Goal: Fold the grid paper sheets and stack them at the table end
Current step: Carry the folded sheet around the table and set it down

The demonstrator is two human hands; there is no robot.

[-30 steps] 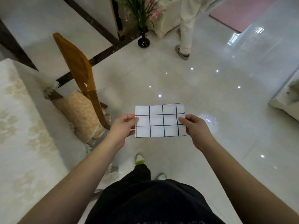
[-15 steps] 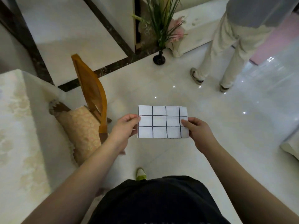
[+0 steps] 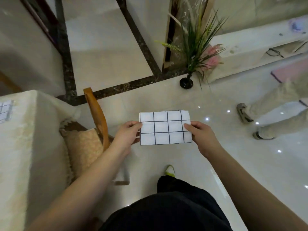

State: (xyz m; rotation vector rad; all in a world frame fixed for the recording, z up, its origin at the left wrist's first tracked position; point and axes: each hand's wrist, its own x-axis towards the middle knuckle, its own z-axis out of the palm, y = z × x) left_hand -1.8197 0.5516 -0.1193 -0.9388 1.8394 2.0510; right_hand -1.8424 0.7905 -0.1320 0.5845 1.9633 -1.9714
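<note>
A folded white grid paper sheet (image 3: 164, 128) with black lines hangs flat in the air over the floor in front of me. My left hand (image 3: 128, 135) pinches its left edge and my right hand (image 3: 200, 135) pinches its right edge. On the cream-clothed table (image 3: 18, 147) at my left, another grid paper sheet (image 3: 5, 110) lies near the table's far end, cut off by the frame edge.
A wooden chair (image 3: 96, 117) with a beige cushion stands against the table. A black vase with grass (image 3: 186, 82) stands on the glossy floor ahead. Another person's legs and shoes (image 3: 260, 124) are at the right. A low white bench (image 3: 260, 50) is behind them.
The view has tilted up and swung left, so the table's far end and the sheet on it have come into sight. The held sheet stays pinched between both hands.
</note>
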